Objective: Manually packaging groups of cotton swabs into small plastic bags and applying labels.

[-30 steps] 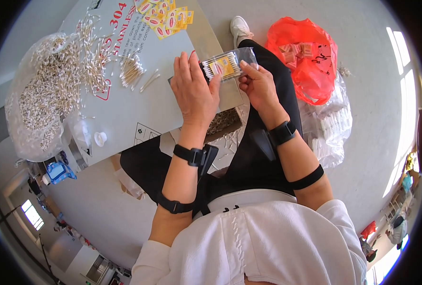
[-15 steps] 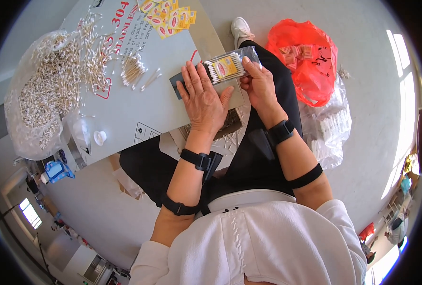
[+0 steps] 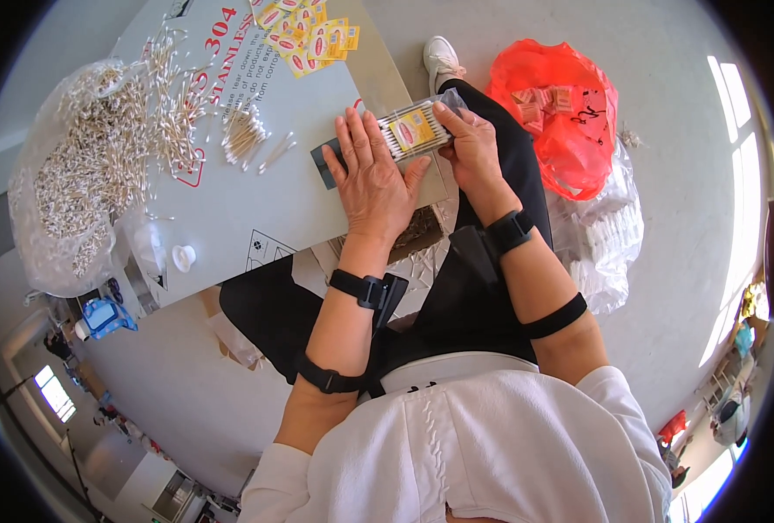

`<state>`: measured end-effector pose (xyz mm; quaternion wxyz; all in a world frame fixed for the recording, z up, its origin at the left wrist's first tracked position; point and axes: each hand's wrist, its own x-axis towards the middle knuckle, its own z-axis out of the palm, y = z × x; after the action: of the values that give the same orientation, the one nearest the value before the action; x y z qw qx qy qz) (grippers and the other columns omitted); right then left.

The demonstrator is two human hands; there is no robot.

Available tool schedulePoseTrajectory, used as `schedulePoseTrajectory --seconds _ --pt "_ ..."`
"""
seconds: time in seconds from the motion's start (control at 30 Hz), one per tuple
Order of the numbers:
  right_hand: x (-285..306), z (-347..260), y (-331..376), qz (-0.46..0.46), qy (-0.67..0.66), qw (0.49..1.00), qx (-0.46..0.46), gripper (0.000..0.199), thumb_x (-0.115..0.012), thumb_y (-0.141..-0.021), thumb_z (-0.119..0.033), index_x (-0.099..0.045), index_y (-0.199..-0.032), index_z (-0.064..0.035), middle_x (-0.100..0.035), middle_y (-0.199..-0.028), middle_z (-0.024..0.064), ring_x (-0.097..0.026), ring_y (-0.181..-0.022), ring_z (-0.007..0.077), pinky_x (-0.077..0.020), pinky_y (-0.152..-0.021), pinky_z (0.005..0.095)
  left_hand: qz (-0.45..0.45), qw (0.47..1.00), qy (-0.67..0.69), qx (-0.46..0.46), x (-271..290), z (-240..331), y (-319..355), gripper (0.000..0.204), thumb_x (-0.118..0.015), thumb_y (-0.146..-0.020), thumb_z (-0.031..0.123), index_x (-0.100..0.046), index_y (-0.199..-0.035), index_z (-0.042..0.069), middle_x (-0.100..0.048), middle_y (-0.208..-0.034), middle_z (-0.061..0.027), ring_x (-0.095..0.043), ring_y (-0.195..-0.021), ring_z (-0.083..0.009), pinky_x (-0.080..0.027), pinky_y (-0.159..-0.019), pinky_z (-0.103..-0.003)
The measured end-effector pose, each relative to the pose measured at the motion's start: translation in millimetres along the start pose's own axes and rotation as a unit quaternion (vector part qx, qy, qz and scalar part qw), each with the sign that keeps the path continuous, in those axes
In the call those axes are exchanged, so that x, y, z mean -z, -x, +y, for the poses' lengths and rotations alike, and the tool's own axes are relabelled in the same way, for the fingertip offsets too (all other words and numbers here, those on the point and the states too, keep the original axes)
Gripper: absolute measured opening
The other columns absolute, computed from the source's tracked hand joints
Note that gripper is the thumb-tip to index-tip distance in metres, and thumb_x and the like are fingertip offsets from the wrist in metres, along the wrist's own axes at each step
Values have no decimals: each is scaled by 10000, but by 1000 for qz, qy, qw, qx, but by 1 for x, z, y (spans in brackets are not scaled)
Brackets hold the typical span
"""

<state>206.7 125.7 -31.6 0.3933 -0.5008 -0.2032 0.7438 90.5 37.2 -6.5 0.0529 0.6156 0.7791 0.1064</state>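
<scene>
At the right edge of the table, my right hand [image 3: 474,152] pinches the outer end of a clear plastic packet of cotton swabs [image 3: 415,131], its thumb on top. Inside the packet, a yellow label card lies over the row of white-tipped sticks. My left hand [image 3: 374,183] lies flat with its fingers stretched out, beside the packet's inner end. Beneath those fingers is a dark flat piece [image 3: 325,164], mostly covered; what it is cannot be made out. The left fingers hide whether they touch the packet's edge.
Loose cotton swabs [image 3: 246,135] lie on the printed grey table [image 3: 230,205], by a large clear bag of swabs [image 3: 64,174]. Yellow cards [image 3: 304,39] are spread at the far edge. On the floor to the right are a red plastic bag [image 3: 570,157] and a clear bag of packets [image 3: 600,235].
My right thumb and fingers have shifted slightly left along the packet. The packet has tilted and moved down a little. My left hand stays nearly in place, lying flat.
</scene>
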Motion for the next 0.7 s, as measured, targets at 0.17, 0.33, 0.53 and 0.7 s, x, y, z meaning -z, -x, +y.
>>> schedulePoseTrajectory --seconds 0.17,0.33,0.53,0.7 --pt "-1 2 0 5 13 1000 21 161 -734 -838 -210 -673 -771 -77 -605 -656 -38 -460 -510 35 -340 -468 217 -1 1000 2 -8 0 -1 -2 876 -488 -904 558 -190 -1466 -44 -163 -1537 -244 -106 -1436 -403 -87 -1106 -609" --pt "-1 7 -2 4 8 1000 20 161 -719 -852 -218 -675 -779 -81 -607 -655 -41 -474 -511 30 -338 -455 209 9 1000 0 5 1 -3 -2 843 -486 -911 542 -204 -1470 -22 -181 -1537 -226 -120 -1435 -394 -105 -1109 -599" --pt "9 2 3 48 80 988 125 273 -708 -858 -281 -676 -921 -17 -622 -776 -2 -529 -633 73 -407 -543 220 75 996 48 24 8 -25 3 672 -553 -898 382 -307 -1410 24 -301 -1445 -191 -238 -1361 -377 -190 -1086 -546" --pt "-9 -25 33 95 397 768 494 291 -705 -833 -135 -590 -1070 -13 -576 -1031 95 -545 -916 184 -459 -750 292 239 962 55 116 31 -100 6 307 -680 -782 82 -617 -1083 98 -556 -1090 -94 -482 -1062 -323 -391 -919 -444"
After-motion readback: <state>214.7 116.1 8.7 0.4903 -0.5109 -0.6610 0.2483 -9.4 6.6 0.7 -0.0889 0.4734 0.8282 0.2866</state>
